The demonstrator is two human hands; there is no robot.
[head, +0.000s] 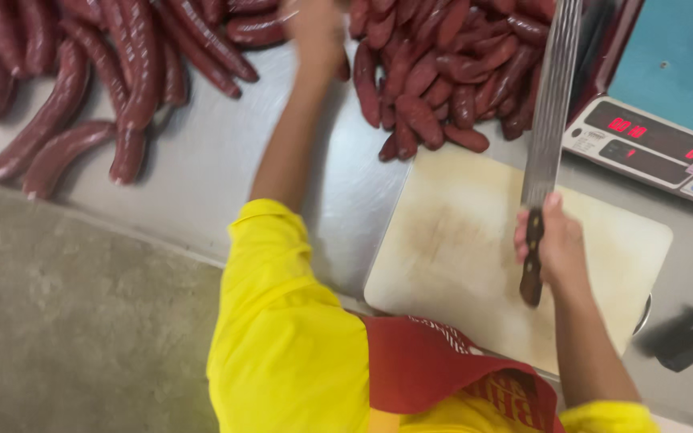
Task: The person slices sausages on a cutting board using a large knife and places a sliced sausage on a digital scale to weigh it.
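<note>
- Right hand (pixel 559 244) grips a long knife (pixel 551 104), blade pointing far, over the cutting board (pixel 459 240).
- Left hand (pixel 314 28), blurred, reaches the far sausages (pixel 435 72); finger state unclear.
- A scale (pixel 651 144) sits at right.

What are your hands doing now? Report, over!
Right hand shut on knife, blade over cutting board. Left hand blurred at sausages, grip unclear. Board bare, nothing blocking.

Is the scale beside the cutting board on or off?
On: the scale shows lit red digits on its dark display, right of the cutting board.
</note>
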